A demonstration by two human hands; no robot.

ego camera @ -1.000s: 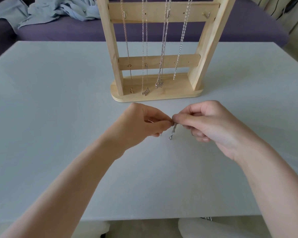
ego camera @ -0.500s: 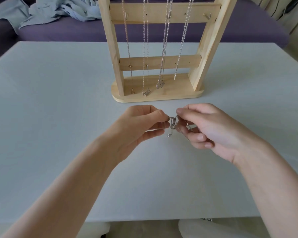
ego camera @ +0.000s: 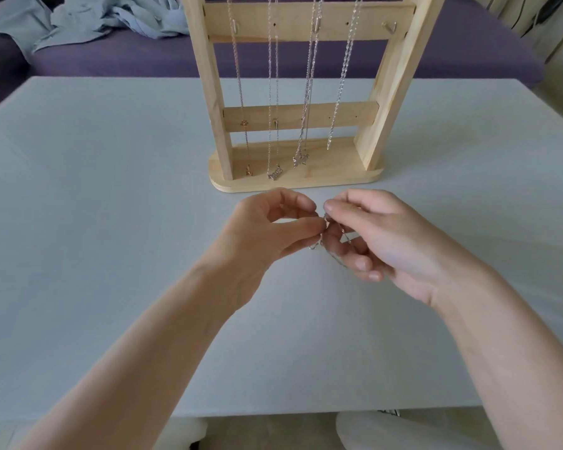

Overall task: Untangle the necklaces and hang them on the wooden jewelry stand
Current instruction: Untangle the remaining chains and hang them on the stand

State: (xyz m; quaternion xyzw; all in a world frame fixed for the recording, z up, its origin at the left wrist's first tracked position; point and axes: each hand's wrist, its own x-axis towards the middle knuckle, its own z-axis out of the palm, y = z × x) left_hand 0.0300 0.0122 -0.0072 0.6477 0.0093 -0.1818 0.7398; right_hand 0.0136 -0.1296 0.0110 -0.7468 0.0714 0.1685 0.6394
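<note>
At the bottom edge of the frame, something pale shows below the near rim of the table (ego camera: pixel 111 287). Both forearms reach up from the lower corners and meet just above the centre. The left hand (ego camera: pixel 267 232) pinches a thin silver necklace (ego camera: pixel 325 237) between thumb and forefinger, its other fingers curled. The right hand (ego camera: pixel 381 241) faces it, fingertips almost touching, thumb and forefinger nipping the same chain; a loop of it runs across the curled lower fingers, and a small end dangles between the two hands.

Just beyond the hands, at upper centre, the wooden stand (ego camera: pixel 306 177) sits upright on the table. Four chains (ego camera: pixel 342 76) hang from its top, three with small pendants near the base. Behind the table runs a purple sofa (ego camera: pixel 127 56), with crumpled light blue cloth (ego camera: pixel 111 17) at the upper left.
</note>
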